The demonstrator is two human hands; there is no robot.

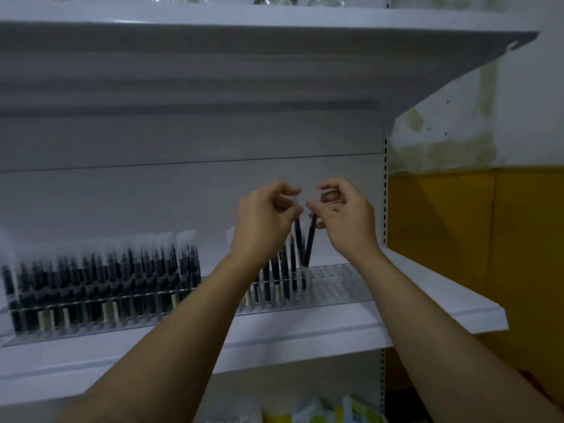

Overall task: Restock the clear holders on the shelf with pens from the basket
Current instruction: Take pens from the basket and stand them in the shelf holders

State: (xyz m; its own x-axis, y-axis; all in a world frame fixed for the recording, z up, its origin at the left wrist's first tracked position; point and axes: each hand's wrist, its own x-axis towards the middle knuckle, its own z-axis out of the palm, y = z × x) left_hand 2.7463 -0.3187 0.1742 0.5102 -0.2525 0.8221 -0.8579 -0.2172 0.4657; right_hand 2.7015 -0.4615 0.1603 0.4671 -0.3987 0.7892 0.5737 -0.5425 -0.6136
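Observation:
Two clear holders stand on the white shelf (335, 328). The left holder (91, 328) is packed with several dark pens. The right holder (338, 280) has pens in its left part and open holes on its right. My left hand (268, 215) pinches the top of a dark pen (298, 239) whose tip sits in the right holder. My right hand (341, 215) pinches a second dark pen (310, 242), tilted, its tip at the same spot. The basket is out of view.
An upper shelf (274, 56) overhangs close above my hands. A slotted upright (385, 193) bounds the shelf on the right, with a yellow and white wall (473, 224) beyond. Colourful packets (320, 410) lie on the shelf below.

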